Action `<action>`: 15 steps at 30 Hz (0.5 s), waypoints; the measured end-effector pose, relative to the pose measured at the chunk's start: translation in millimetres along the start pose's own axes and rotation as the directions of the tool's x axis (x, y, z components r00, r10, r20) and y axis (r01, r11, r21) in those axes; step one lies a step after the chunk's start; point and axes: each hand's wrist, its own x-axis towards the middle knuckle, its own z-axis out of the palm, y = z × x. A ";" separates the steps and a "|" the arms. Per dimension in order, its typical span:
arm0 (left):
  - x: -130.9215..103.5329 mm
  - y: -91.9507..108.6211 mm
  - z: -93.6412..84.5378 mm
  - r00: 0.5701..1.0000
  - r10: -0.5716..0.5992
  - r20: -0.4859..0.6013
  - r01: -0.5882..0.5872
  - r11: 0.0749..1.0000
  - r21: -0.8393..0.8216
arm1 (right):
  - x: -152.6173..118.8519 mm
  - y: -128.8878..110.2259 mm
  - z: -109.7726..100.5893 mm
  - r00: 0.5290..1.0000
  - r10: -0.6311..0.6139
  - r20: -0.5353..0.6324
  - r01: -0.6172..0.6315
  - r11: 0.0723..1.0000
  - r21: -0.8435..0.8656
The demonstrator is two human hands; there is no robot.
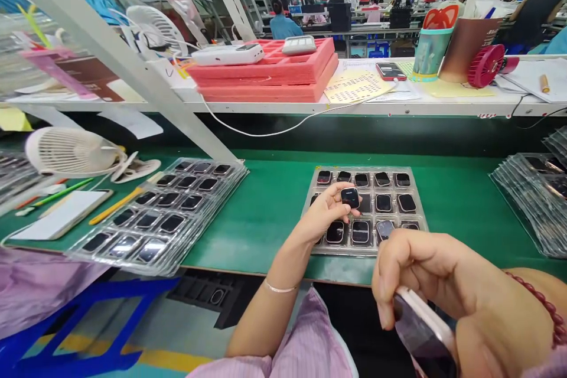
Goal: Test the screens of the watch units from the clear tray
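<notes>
Held over a clear plastic tray point(370, 251) is a square watch case point(350, 197) with a dark screen, pinched in the fingers of my left hand point(325, 209). The tray's pockets carry several similar strapless watch cases, such as one at the right point(406, 203). Close to the camera, my right hand point(438, 283) is closed around a watch case with a pink metal rim point(427, 328). Its glossy dark face is tilted, and its lower end runs out of the picture. Part of the tray's near right corner is hidden by my right hand.
Stacked trays of watch cases point(170, 201) lie at the left, more trays point(531, 201) at the right. A white fan point(73, 150) and a notepad point(62, 215) sit far left. Above the green bench point(266, 201), a shelf point(354, 107) bears red foam trays point(266, 82) and a cup point(432, 53).
</notes>
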 end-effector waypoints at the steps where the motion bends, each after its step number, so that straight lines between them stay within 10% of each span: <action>1: 0.7 -0.5 0.1 1.000 0.009 -0.022 -0.009 1.000 0.016 | 5.6 1.9 -9.1 0.999 -0.030 0.010 0.030 1.000 0.008; 9: 7.2 -9.2 3.2 0.987 0.082 -0.139 -0.064 0.989 0.135 | 75.8 45.5 -129.4 0.924 -0.234 -0.301 0.126 0.933 -0.338; 15: 2.1 -9.4 5.2 0.989 0.091 -0.118 -0.069 0.981 0.181 | 80.4 64.4 -147.6 0.929 -0.245 -0.277 0.104 0.892 -0.439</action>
